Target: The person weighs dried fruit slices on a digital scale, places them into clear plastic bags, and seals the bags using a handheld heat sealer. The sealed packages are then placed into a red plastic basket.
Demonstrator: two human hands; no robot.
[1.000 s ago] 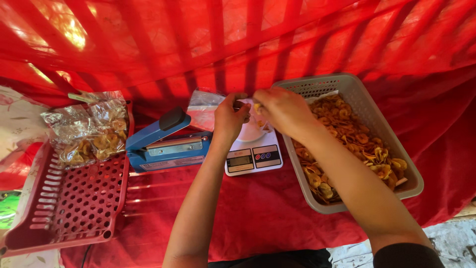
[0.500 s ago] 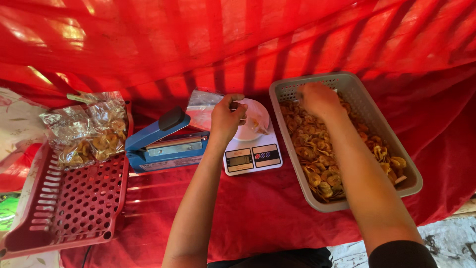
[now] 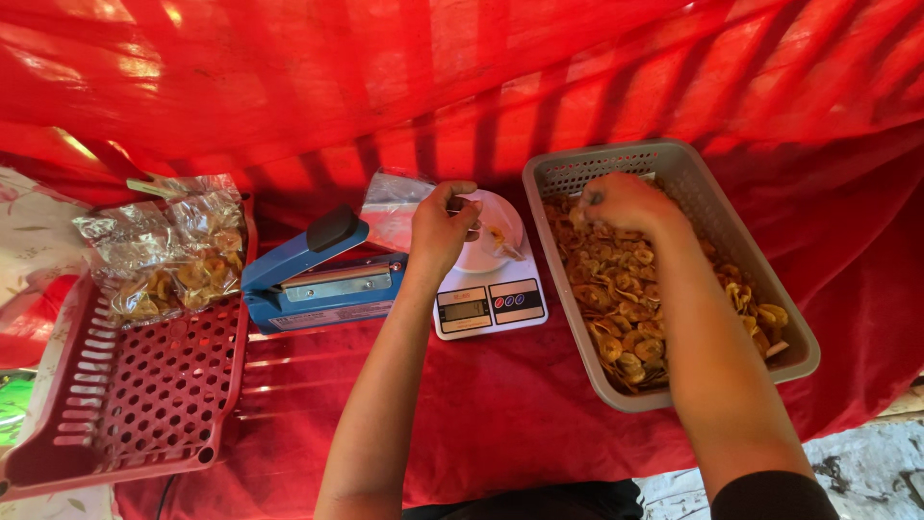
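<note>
Beside scale (image 3: 488, 300): chips (image 3: 626, 308) under right hand (image 3: 626, 204).

I have one view only, from the head camera, so nothing is shared with a second view. It looks steeply down and forward over my own forearms, which enter from the bottom edge and reach away from me. It sits close: the table (image 3: 500, 414), draped in red cloth, fills most of the frame. The left hand (image 3: 441, 226) lands near the centre over the scale (image 3: 488, 303), the right hand (image 3: 626, 202) just right of it in the grey basket (image 3: 770, 289). The red tray (image 3: 125, 404) is cut by the left edge. Red fabric closes off the top; a strip of ground shows bottom right.
</note>
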